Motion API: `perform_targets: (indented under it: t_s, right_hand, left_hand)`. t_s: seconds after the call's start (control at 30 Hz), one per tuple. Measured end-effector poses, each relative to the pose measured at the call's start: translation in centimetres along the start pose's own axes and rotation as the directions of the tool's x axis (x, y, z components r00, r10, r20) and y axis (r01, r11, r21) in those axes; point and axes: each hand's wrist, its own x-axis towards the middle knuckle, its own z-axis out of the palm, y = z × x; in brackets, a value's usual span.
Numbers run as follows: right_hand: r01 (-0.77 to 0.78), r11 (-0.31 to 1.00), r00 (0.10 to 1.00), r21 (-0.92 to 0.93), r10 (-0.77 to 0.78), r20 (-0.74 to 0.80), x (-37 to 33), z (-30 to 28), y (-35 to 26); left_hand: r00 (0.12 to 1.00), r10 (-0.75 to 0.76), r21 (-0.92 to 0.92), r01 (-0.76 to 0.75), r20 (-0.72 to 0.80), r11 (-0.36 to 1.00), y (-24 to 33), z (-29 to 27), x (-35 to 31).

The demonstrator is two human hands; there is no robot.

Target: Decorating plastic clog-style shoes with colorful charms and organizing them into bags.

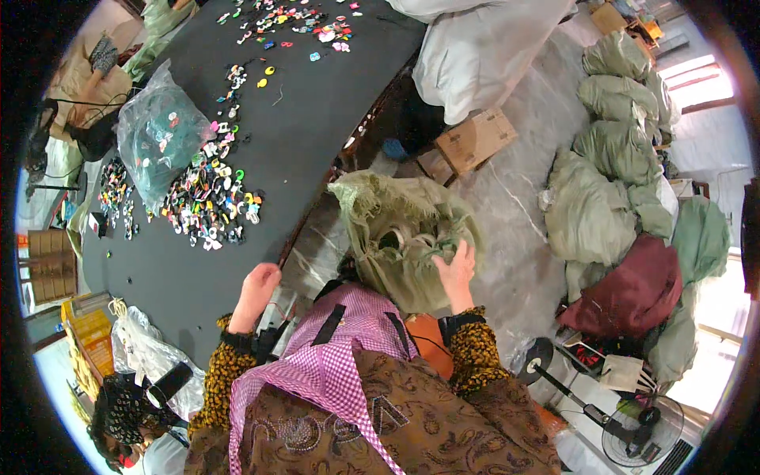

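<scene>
My left hand (258, 290) hovers by the near edge of the dark table, its fingers curled together; whatever they may hold is hidden. At the right side of an open pale green woven sack (400, 273) is my right hand (457, 273), thumb and fingers apart, close to or touching the cloth. The sack stands in front of me with its frayed mouth folded outward, and its inside is too shadowed to make out. On the table (317, 119), left of the sack, lies a heap of small colourful pieces (210, 202), too small to name.
A clear plastic bag (162, 131) stands beside the heap. Beyond the sack are a cardboard box (475, 141) and a big white sack (483, 55). Several stuffed sacks (590, 206) line the right side, near a fan (643, 430). Another person (127, 404) is at lower left.
</scene>
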Motion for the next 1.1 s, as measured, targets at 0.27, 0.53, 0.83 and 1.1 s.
perform_targets:
  t_s: [0.27,0.53,0.83,1.1]
  right_hand:
    - [-0.182,0.982,0.973,0.049,0.173,0.156,0.9,5.1,8.5]
    - [-0.339,-0.101,0.735,0.935,0.592,0.33,0.8,-0.6,10.9]
    - [-0.338,-0.131,0.76,0.932,0.545,0.352,0.7,-2.2,8.2]
    - [-0.454,0.096,0.816,0.886,0.445,0.37,-0.5,-3.8,5.8]
  left_hand:
    - [0.986,0.071,-0.079,-0.06,0.15,0.995,7.0,7.9,8.5]
    - [0.992,0.042,-0.324,0.0,0.122,0.946,11.8,11.0,11.6]
    - [0.974,0.227,-0.134,-0.224,0.009,0.965,12.1,14.9,12.8]
    - [0.946,0.034,0.29,-0.133,0.323,0.948,10.7,16.0,14.4]
